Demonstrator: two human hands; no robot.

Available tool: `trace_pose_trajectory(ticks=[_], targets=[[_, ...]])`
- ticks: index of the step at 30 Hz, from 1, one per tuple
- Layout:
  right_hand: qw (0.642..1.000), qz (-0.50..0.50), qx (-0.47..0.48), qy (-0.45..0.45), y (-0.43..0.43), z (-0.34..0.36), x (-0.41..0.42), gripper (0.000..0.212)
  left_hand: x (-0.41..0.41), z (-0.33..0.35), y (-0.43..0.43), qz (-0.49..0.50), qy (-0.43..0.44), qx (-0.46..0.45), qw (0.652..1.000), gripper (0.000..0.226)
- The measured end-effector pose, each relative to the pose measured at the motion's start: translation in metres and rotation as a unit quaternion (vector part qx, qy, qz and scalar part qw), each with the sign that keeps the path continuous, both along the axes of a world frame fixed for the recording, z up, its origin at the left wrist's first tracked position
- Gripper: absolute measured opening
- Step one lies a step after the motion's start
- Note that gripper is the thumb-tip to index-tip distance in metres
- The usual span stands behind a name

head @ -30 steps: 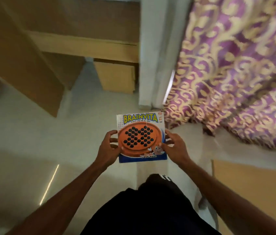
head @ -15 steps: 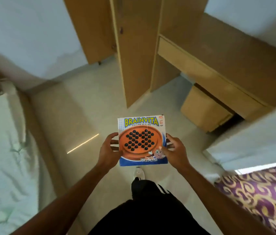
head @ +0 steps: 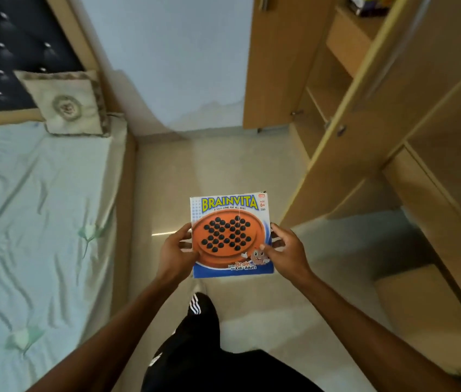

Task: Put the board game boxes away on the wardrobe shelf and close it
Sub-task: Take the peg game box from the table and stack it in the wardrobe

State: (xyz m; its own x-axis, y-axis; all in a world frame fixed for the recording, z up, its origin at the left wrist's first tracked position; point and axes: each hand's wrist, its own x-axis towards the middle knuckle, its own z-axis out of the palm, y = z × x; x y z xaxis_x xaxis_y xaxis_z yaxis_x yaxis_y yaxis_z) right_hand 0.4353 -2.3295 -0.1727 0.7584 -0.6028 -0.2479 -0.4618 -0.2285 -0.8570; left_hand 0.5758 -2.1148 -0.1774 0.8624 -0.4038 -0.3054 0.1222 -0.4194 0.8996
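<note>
I hold a square Brainvita board game box (head: 230, 234), blue and white with an orange peg board printed on it, flat in front of me over the floor. My left hand (head: 174, 254) grips its left edge and my right hand (head: 287, 254) grips its right edge. The wooden wardrobe (head: 334, 89) stands ahead to the right with its door (head: 370, 117) swung open. Inside, bare shelves show, and an upper shelf (head: 362, 26) carries some colourful items at the top edge of the view.
A bed (head: 34, 222) with a pale green sheet and a cushion (head: 66, 104) fills the left side. A wooden desk (head: 450, 210) runs along the right. A strip of beige floor (head: 215, 168) lies between them, leading to the wardrobe.
My view has swung left, from the purple curtain and desk round to the bed and the open wardrobe. Both hands have kept the box in the same grip.
</note>
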Motion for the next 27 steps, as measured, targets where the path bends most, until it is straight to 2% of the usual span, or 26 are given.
trace_pose_trajectory(ticks=[6, 14, 21, 27], targets=[[1.000, 0.019, -0.018, -0.005, -0.042, -0.001, 0.145, 0.055, 0.137, 0.005, -0.037, 0.012, 0.004, -0.006, 1.000, 0.065], [0.999, -0.042, 0.014, -0.016, -0.105, 0.002, 0.302, 0.060, 0.313, 0.019, -0.114, -0.011, -0.010, 0.013, 1.000, 0.062], [0.994, -0.100, 0.034, -0.028, -0.215, -0.009, 0.418, 0.060, 0.443, 0.011, -0.235, -0.045, 0.015, -0.005, 0.999, 0.069], [0.991, -0.128, 0.004, -0.036, -0.320, -0.005, 0.499, 0.058, 0.528, 0.023, -0.353, -0.088, 0.029, -0.027, 0.995, 0.064]])
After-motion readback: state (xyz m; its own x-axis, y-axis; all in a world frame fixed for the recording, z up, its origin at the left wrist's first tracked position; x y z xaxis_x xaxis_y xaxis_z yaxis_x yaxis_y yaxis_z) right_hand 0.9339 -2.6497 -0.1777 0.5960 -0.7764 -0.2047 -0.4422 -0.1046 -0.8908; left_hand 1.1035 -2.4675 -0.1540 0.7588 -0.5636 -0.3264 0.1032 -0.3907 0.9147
